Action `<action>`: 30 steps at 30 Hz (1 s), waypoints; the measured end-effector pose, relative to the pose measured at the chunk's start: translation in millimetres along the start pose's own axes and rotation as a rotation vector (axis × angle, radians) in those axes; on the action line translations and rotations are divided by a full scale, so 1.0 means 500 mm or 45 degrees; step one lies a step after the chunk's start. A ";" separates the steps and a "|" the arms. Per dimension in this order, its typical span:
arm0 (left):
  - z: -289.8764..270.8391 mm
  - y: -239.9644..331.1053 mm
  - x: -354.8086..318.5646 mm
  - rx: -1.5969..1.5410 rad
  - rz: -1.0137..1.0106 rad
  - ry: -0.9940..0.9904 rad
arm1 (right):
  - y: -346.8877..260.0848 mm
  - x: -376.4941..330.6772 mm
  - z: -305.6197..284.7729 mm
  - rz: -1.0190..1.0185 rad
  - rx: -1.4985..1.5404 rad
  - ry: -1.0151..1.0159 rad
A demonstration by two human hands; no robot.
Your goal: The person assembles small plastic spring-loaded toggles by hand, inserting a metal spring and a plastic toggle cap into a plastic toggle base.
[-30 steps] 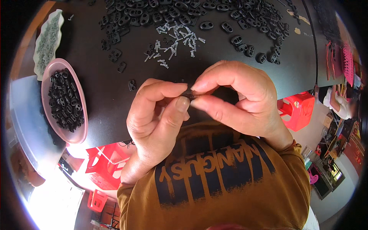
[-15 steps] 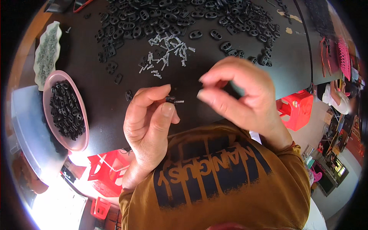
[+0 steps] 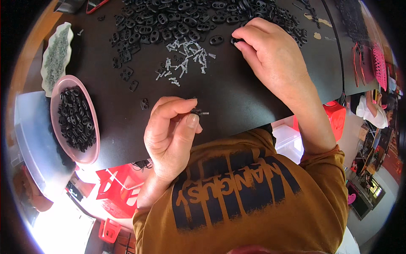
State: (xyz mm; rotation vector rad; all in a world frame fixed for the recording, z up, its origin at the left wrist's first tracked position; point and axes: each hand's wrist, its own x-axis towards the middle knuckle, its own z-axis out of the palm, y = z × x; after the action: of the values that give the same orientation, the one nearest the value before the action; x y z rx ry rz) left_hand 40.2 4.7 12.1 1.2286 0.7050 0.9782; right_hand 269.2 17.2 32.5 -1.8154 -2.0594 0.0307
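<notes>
My left hand [image 3: 169,137] is closed near the table's front edge. Thumb and forefinger pinch a small black cord lock part [image 3: 196,111], and a thin metal spring [image 3: 205,113] sticks out of it to the right. Farther off and to the right, my right hand [image 3: 275,57] pinches a black two-hole cord lock piece [image 3: 236,41] at the near edge of the big pile. That pile of black cord lock pieces [image 3: 169,27] spreads over the far table. Between the hands and the pile lie loose springs [image 3: 190,55].
On the left stand a pink bowl [image 3: 97,139] of small black parts and a wavy white dish [image 3: 67,55] heaped with springs. A translucent bin [image 3: 31,131] is beside them. Red stools [image 3: 120,201] stand below the table edge, and a person [image 3: 374,112] is far right.
My right hand has moved away from the left one, up to the pile, and has closed on a black cord lock piece. The left hand keeps its pinch, shifted slightly right.
</notes>
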 end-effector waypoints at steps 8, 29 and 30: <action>-0.001 0.004 0.006 -0.217 -0.075 0.076 | -0.006 -0.007 -0.005 0.072 0.247 0.113; 0.036 0.053 0.018 -0.242 0.001 -0.009 | -0.139 -0.064 -0.044 0.773 2.312 -0.113; 0.037 0.053 0.018 -0.254 -0.009 -0.003 | -0.142 -0.063 -0.046 0.753 2.334 -0.099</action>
State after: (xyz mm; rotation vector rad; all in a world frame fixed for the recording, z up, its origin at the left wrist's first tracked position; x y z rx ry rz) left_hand 54.2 6.0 42.6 1.0514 0.5943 1.0157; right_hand 211.3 -29.8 64.4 -0.9326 -0.5909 1.5165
